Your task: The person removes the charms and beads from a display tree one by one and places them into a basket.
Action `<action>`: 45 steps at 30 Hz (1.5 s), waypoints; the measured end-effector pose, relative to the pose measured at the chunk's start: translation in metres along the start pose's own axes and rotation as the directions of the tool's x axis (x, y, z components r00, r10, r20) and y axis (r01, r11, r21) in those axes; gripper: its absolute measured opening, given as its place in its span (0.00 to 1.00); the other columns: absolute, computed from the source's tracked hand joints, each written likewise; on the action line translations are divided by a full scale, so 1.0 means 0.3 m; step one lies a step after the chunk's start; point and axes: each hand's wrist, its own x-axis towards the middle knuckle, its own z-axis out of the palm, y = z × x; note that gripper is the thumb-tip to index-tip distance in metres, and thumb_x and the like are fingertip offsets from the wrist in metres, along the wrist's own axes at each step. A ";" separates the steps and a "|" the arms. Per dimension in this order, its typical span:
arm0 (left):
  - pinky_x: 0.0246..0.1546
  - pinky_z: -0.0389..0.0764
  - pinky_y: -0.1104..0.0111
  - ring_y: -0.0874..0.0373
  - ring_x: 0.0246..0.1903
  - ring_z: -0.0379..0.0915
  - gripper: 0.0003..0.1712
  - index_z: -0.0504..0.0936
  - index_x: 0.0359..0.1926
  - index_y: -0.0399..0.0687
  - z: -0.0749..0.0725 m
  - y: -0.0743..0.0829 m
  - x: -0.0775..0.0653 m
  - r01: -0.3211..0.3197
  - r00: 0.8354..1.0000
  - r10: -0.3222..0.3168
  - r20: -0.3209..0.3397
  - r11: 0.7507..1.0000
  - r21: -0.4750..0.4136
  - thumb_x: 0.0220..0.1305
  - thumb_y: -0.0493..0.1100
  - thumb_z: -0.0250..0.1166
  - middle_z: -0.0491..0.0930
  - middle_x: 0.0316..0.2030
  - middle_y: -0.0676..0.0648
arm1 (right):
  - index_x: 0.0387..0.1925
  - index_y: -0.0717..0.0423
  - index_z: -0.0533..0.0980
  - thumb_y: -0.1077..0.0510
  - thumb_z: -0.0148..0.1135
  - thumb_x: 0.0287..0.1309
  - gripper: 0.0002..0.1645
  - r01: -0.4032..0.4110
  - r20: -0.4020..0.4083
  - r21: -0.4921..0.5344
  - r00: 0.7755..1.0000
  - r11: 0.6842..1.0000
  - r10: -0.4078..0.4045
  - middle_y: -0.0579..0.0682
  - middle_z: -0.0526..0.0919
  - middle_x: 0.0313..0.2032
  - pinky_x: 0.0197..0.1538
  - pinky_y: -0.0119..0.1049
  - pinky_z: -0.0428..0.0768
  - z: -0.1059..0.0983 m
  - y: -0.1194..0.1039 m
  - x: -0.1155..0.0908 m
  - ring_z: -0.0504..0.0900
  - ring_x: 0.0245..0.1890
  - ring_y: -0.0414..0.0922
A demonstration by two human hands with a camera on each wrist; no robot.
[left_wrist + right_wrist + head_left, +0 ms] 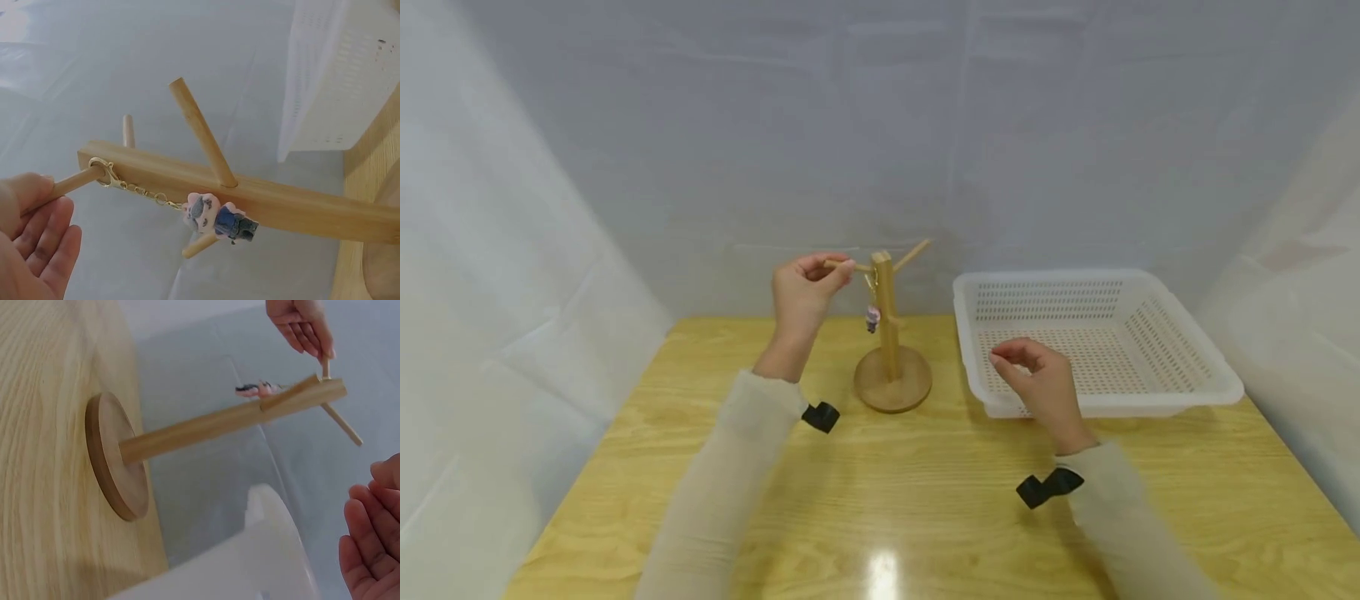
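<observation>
A wooden peg stand [889, 329] rises from a round base [893, 398]. My left hand [807, 293] pinches the outer end of an upper peg [74, 181] between thumb and fingers. Around that peg, close against the post, hangs the gold clasp [103, 170] of a keychain; its short chain leads down to a small pink figure [209, 215] in blue and grey clothes. To the right of the stand, my right hand [1043, 383] hovers near the basket's front left corner, fingers loosely bent with nothing between them.
A white perforated plastic basket [1195, 396] stands at the right on the wooden table [880, 483]. Other pegs, such as the upper right one [913, 253], stick out from the post. Pale sheeting [820, 150] hangs behind the table and at both sides.
</observation>
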 end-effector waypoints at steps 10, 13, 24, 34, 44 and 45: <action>0.28 0.81 0.70 0.59 0.28 0.81 0.14 0.87 0.36 0.42 0.030 -0.012 -0.036 -0.266 0.952 0.299 -0.061 0.911 0.315 0.56 0.49 0.70 0.85 0.30 0.45 | 0.37 0.62 0.82 0.63 0.65 0.57 0.07 0.072 0.059 0.040 0.995 0.997 -0.074 0.56 0.84 0.35 0.41 0.28 0.78 0.077 -0.023 -0.001 0.79 0.35 0.32; 0.26 0.81 0.69 0.59 0.27 0.81 0.15 0.87 0.35 0.42 0.042 -0.013 -0.041 -0.320 0.927 0.368 -0.071 0.876 0.361 0.56 0.50 0.69 0.86 0.29 0.45 | 0.38 0.62 0.82 0.63 0.65 0.56 0.07 0.071 0.086 0.018 0.994 0.997 -0.072 0.55 0.85 0.34 0.43 0.32 0.80 0.105 -0.021 -0.001 0.80 0.35 0.34; 0.18 0.69 0.71 0.55 0.21 0.79 0.17 0.87 0.39 0.42 0.039 -0.036 -0.042 -0.427 0.882 0.471 0.017 0.783 0.453 0.52 0.48 0.72 0.86 0.33 0.44 | 0.37 0.61 0.82 0.65 0.66 0.54 0.07 0.106 0.183 0.039 0.977 0.994 -0.112 0.52 0.85 0.34 0.44 0.43 0.82 0.201 -0.031 -0.021 0.83 0.36 0.43; 0.55 0.74 0.57 0.49 0.48 0.78 0.22 0.83 0.49 0.42 -0.051 -0.164 0.038 -0.350 0.935 0.294 0.199 0.853 0.386 0.55 0.48 0.71 0.84 0.44 0.43 | 0.38 0.62 0.82 0.62 0.66 0.55 0.08 0.057 0.172 0.037 0.983 0.998 -0.063 0.52 0.85 0.35 0.41 0.37 0.82 0.267 -0.056 -0.013 0.83 0.35 0.46; 0.57 0.73 0.58 0.49 0.55 0.72 0.25 0.75 0.59 0.42 -0.061 -0.250 0.141 -0.107 0.918 -0.037 0.395 0.936 0.334 0.63 0.47 0.63 0.76 0.55 0.41 | 0.42 0.67 0.79 0.61 0.66 0.56 0.14 -0.121 0.198 0.131 0.976 0.984 0.094 0.53 0.84 0.38 0.41 0.33 0.82 0.321 -0.059 0.035 0.82 0.38 0.45; 0.57 0.73 0.58 0.48 0.56 0.71 0.25 0.74 0.59 0.41 -0.056 -0.252 0.148 -0.101 0.908 -0.052 0.417 0.936 0.336 0.64 0.46 0.63 0.75 0.56 0.40 | 0.43 0.67 0.79 0.61 0.66 0.56 0.15 -0.126 0.200 0.130 0.975 0.983 0.099 0.53 0.84 0.38 0.42 0.34 0.82 0.323 -0.058 0.039 0.82 0.38 0.45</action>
